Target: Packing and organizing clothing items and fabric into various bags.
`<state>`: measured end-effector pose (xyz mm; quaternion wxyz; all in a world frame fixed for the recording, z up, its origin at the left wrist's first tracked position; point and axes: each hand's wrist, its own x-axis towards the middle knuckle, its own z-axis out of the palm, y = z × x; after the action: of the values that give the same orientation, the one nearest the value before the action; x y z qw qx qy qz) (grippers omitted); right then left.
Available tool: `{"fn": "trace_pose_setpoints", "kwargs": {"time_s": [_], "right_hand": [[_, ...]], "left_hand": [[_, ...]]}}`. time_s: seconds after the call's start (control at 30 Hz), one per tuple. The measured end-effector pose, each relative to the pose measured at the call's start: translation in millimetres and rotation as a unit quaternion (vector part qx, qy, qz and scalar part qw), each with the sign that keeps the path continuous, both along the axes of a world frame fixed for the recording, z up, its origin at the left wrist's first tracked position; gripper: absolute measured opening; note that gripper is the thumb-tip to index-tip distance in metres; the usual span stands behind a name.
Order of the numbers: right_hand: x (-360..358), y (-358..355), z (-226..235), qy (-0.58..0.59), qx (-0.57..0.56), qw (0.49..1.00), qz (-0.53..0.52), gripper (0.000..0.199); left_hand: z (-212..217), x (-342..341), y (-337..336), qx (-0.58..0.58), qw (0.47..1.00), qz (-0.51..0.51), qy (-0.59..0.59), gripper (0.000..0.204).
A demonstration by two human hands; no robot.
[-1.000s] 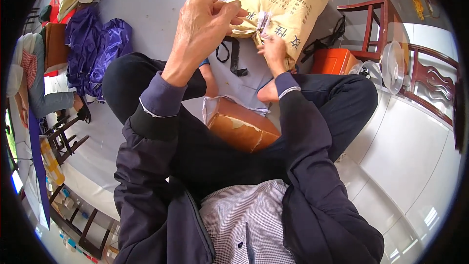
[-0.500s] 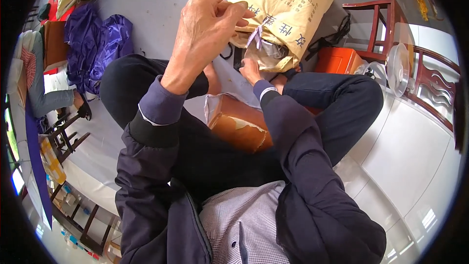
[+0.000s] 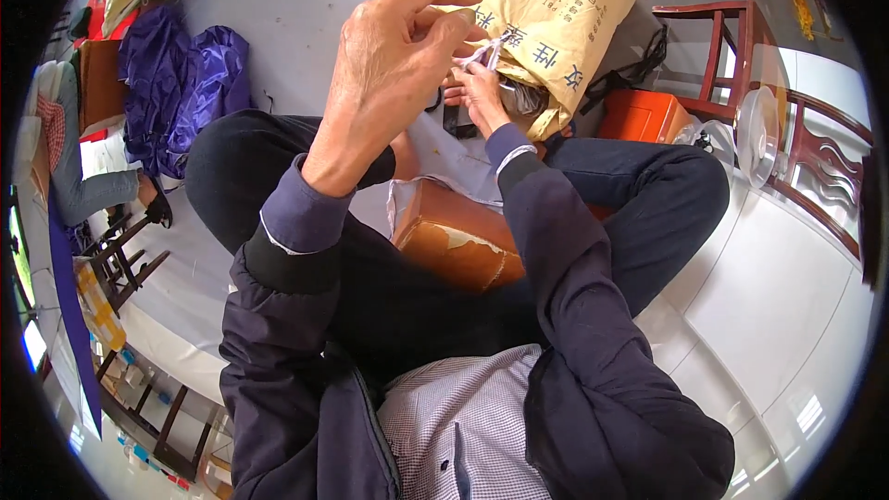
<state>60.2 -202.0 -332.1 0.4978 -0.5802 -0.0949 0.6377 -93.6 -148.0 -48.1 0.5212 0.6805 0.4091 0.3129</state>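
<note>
A large yellow printed sack (image 3: 556,9) lies in front of me, its gathered mouth toward me. A pale purple strip (image 3: 491,54) is at the mouth, where dark plastic shows inside. My right hand (image 3: 482,97) is at the mouth, palm partly up; thumb and forefinger close on the strip while the other fingers point left. Raised higher at its left, my left hand (image 3: 394,65) has its index finger stretched out, with the thumb and other fingers curled together. Whatever they hold is hidden. Between my bent legs sits a worn brown block-shaped seat (image 3: 458,241).
Right of the sack stand an orange box (image 3: 644,116), a clear plastic container (image 3: 757,134) and dark red wooden chairs (image 3: 741,56). Purple bundled cloth (image 3: 185,93) lies at the left. Another person's sleeve (image 3: 97,194) shows at the left edge, near a dark wooden stool (image 3: 125,255).
My right hand has risen from beside the sack's mouth to the purple strip, turning its palm up and extending its fingers. My left hand has barely moved.
</note>
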Motion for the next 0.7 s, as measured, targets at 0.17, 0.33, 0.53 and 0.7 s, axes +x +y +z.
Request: {"fn": "trace_pose_setpoints", "kwargs": {"time_s": [0.17, 0.33, 0.53, 0.7], "right_hand": [[-25.5, -12.9, 10.9, -0.261, 0.02, 0.926, 0.272, 0.016], [-42.9, -65.6, 0.8, -0.579, 0.157, 0.545, 0.585, 0.011], [-16.6, -47.2, 12.6, -0.673, 0.191, 0.64, 0.319, 0.005], [3.8, -29.0, 10.5, -0.692, 0.142, 0.687, 0.172, 0.016]], "left_hand": [[4.0, -5.1, -2.1, -0.002, 1.0, 0.003, 0.01, 0.03], [4.2, 3.5, -0.6, -0.02, 1.0, -0.01, -0.005, 0.03], [9.0, 0.8, -3.1, -0.015, 1.0, -0.002, -0.011, 0.03], [5.2, -1.2, -2.5, 0.007, 1.0, 0.004, -0.005, 0.029]]}}
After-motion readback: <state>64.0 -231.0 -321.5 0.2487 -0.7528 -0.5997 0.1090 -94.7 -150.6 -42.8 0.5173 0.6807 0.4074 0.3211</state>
